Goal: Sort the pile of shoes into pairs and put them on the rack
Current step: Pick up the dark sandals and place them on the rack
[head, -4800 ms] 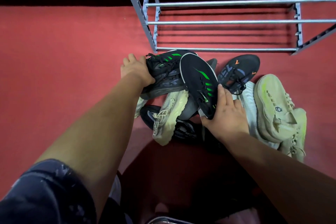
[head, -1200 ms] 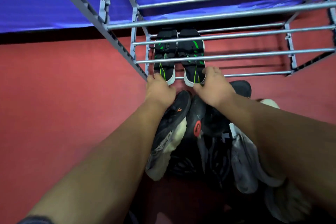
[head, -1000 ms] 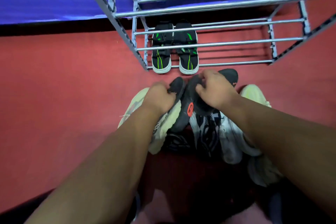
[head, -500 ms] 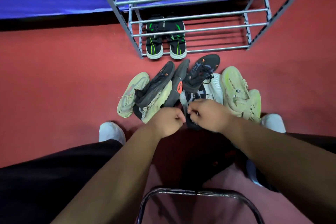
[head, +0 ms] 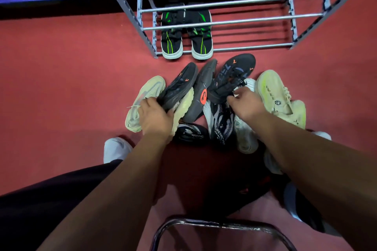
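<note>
Curling round black shoe [head: 179,85], left hand [head: 155,117]

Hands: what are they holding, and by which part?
The left hand grips a black orange-marked shoe at its heel end. The right hand grips the matching black shoe near its heel opening.

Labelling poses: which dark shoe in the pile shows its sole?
The dark grey shoe with the orange oval, tipped sole-out between the two orange-marked black shoes, which show uppers.
</note>
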The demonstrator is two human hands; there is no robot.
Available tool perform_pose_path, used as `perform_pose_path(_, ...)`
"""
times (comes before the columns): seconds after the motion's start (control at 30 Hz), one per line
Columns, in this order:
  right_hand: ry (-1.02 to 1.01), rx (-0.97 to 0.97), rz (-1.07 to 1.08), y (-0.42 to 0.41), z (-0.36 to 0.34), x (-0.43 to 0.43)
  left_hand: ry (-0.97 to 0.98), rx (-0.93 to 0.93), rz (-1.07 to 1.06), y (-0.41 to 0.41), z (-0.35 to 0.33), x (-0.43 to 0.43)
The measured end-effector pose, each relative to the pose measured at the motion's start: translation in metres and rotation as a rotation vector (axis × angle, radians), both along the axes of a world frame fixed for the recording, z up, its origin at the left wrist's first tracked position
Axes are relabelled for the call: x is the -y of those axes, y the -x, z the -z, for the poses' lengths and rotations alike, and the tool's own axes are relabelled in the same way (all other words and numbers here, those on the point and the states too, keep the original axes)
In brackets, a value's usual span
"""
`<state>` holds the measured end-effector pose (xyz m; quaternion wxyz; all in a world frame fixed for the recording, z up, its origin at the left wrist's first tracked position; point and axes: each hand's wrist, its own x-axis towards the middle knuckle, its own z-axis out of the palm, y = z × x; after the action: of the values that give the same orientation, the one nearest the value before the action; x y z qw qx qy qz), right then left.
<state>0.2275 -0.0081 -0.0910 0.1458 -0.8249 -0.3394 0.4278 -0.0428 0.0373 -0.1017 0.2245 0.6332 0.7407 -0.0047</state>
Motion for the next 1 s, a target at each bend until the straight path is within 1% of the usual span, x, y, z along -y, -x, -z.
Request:
perform_pose_path(0.07, 0.033, 0.004, 0.02, -0.002, 0.001, -0.013, 0.076, 0.027, -0.078, 0.006, 0.006, -0.008)
perform_pose_path(0.13, 0.072, -0.021, 0.051, 0.0, 0.006, -0.025, 0.174, 0.132, -0.177, 0.014, 0.012, -0.017)
perform_pose_path(0.2, 0.069, -0.05, 0.037, 0.004, 0.015, -0.035, 0.254, 0.166, -0.222, 0.024, 0.019, -0.028)
perform_pose_path(0.27, 0.084, 0.007, -0.057, 0.011, 0.024, -0.043, 0.302, 0.106, -0.158, 0.036, 0.027, -0.038)
perform_pose_path(0.33, 0.142, 0.079, -0.143, 0.017, 0.029, -0.049, 0.35, 0.05, -0.066, 0.038, 0.024, -0.043)
perform_pose_path(0.43, 0.208, 0.118, -0.174, 0.023, 0.032, -0.055, 0.376, 0.02, 0.005, 0.035, 0.015, -0.044)
perform_pose_path(0.53, 0.201, 0.111, -0.127, 0.024, 0.04, -0.055, 0.355, 0.014, -0.018, 0.034, 0.016, -0.043)
perform_pose_path(0.6, 0.186, 0.098, -0.089, 0.024, 0.044, -0.052, 0.382, -0.008, -0.007, 0.032, 0.016, -0.042)
perform_pose_path(0.7, 0.147, 0.076, -0.033, 0.026, 0.041, -0.049, 0.428, 0.074, -0.048, 0.03, 0.012, -0.04)
perform_pose_path(0.8, 0.101, 0.025, 0.079, 0.02, 0.025, -0.049, 0.437, 0.162, -0.059, 0.023, 0.003, -0.04)
perform_pose_path(0.9, 0.06, -0.008, 0.135, 0.008, 0.005, -0.043, 0.409, 0.247, -0.071, 0.005, -0.015, -0.037)
perform_pose_path(1.0, 0.023, -0.05, 0.175, -0.002, -0.012, -0.033, 0.373, 0.27, -0.103, -0.015, -0.037, -0.028)
